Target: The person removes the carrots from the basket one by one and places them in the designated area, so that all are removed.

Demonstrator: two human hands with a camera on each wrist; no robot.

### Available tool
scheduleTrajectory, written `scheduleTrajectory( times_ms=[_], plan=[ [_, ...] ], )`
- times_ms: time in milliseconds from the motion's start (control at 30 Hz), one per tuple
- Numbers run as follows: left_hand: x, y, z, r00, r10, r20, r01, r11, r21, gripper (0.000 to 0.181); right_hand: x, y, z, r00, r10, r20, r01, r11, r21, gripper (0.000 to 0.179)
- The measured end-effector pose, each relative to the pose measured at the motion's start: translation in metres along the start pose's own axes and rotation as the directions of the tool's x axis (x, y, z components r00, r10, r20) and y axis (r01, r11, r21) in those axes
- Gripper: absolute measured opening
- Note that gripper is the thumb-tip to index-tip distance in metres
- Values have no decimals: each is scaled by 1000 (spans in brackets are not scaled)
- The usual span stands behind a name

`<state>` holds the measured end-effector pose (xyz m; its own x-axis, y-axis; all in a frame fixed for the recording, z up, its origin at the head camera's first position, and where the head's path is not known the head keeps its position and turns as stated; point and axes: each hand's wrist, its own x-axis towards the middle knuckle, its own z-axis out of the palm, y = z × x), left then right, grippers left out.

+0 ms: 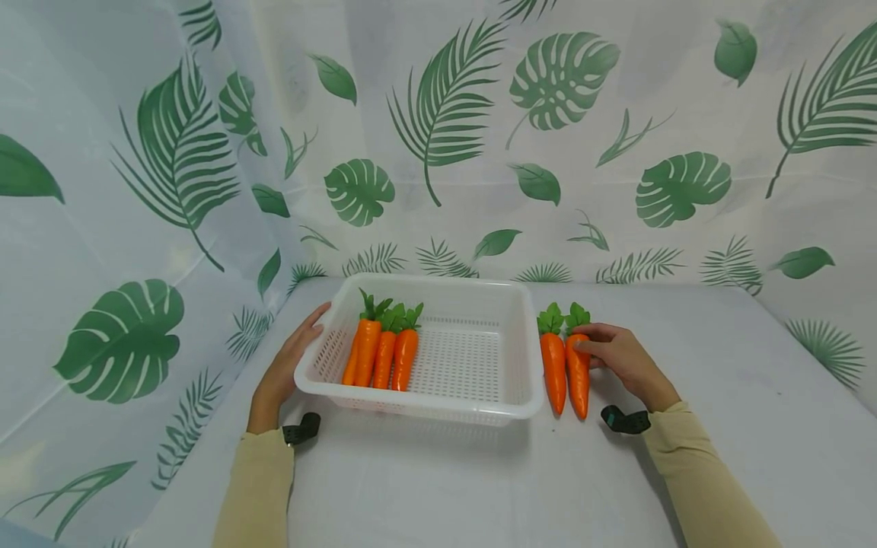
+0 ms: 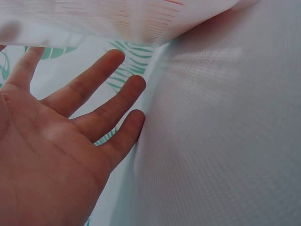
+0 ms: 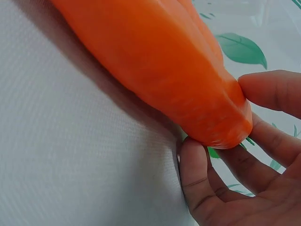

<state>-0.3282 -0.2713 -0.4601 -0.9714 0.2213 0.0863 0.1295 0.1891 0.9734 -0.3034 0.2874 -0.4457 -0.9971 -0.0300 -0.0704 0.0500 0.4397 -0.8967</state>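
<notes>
A white plastic basket (image 1: 473,358) stands on the table, with several orange carrots (image 1: 385,354) with green leafy tops lying side by side in its left part. At the basket's left wall is my left hand (image 1: 288,361); in the left wrist view its fingers (image 2: 110,113) are stretched out and spread beneath the basket's side. My right hand (image 1: 626,361) pinches the top end of a carrot (image 1: 578,380) that lies to the right of the basket, thumb on one side and fingers on the other. A second carrot (image 1: 553,367) lies directly left of it, close to the basket's right wall.
A white cloth covers the table (image 1: 425,487). Behind it and at the left hangs a white curtain (image 1: 459,228) printed with green leaves. Dark wrist straps (image 1: 625,420) are worn over both beige sleeves (image 1: 699,464).
</notes>
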Motion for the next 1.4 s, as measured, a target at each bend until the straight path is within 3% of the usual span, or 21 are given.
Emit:
scheduleTrajectory(
  times_ms=[567,1400],
  plan=[
    [2,-2,0,1000,4,3,-4,1000,-14,62,1,1,5,999,24,-36,-27,995,-95,53],
    [2,-1,1,1000,-3,-2,3,1000,-4,66,-1,-1,4,996,72,-58,-78,992,-103,58]
  ],
)
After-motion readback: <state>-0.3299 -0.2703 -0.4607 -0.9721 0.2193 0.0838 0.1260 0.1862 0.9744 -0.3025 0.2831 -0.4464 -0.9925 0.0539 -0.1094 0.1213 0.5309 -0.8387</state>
